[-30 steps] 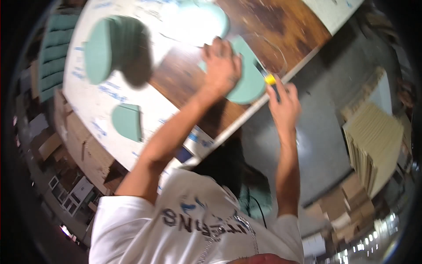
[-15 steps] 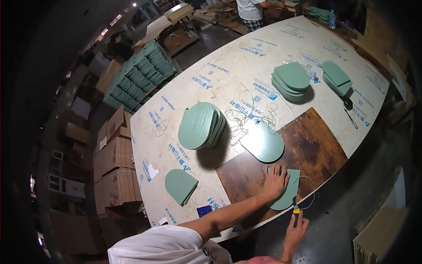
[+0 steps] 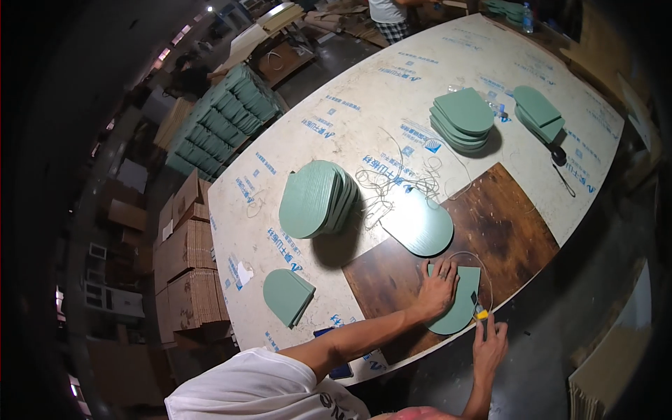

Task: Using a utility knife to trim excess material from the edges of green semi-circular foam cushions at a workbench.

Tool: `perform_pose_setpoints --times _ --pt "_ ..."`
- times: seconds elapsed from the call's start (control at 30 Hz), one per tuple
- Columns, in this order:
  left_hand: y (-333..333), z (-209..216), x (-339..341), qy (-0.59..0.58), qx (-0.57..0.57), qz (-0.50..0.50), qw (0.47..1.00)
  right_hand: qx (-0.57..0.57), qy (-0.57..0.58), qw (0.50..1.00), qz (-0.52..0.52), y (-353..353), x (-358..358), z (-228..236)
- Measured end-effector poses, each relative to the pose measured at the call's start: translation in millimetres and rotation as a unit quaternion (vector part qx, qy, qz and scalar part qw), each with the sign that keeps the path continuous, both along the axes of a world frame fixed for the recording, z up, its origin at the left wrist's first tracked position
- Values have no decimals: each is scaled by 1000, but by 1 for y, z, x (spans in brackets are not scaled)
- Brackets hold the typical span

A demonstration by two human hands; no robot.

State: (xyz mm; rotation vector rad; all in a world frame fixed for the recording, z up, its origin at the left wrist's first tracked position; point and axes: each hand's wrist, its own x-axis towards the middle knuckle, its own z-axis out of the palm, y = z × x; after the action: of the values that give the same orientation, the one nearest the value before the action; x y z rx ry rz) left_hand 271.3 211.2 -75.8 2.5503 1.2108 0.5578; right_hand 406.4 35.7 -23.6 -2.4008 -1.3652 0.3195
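My left hand (image 3: 439, 292) lies with fingers stretched over a green panel (image 3: 458, 308) that has one rounded end, pressing it onto the brown wood-grain board. At the panel's right edge, my right hand (image 3: 491, 344) is closed on a utility knife (image 3: 481, 315) with a yellow part, its dark blade touching or just over the edge. A thin pale strip (image 3: 491, 280) loops off that edge and curls round the panel's far corner. Just beyond the left hand lies a shiny green panel (image 3: 428, 227) with a rounded end.
Stacks of green panels stand at mid-table (image 3: 315, 199) and at the far right (image 3: 463, 119). Two panels (image 3: 287, 297) lie at the left. Thin strips (image 3: 399, 178) tangle in the middle. Cardboard (image 3: 185, 259) is piled beside the table. A person (image 3: 388, 17) stands beyond it.
My right hand and the knife have moved up and slightly right along the panel's edge, and the knife is tilted differently. The thin strip now arches farther up. My left hand keeps its place.
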Motion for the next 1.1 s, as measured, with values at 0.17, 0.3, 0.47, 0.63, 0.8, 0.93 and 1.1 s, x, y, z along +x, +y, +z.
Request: perform_pose_setpoints --times 0.17,0.3,0.47,0.63,0.8,0.93,1.1 --pt "4 -1 4 53 -61 -25 996 59 -36 998 17 42 20 -21" --pt "35 5 -5 45 -27 -74 996 88 38 995 -38 56 8 -11" --pt "36 3 9 0 44 -90 995 70 60 991 -97 -4 -23 -13" --pt "22 3 17 16 46 -28 998 87 10 990 -106 -22 -42 -25" --pt "29 20 -2 29 7 -33 999 75 -32 993 -88 25 -28 -16" --pt "19 4 2 11 -27 -57 998 98 -15 992 -72 20 -15 -20" --pt "15 8 6 -37 17 -29 999 87 -33 994 -54 27 -6 -30"
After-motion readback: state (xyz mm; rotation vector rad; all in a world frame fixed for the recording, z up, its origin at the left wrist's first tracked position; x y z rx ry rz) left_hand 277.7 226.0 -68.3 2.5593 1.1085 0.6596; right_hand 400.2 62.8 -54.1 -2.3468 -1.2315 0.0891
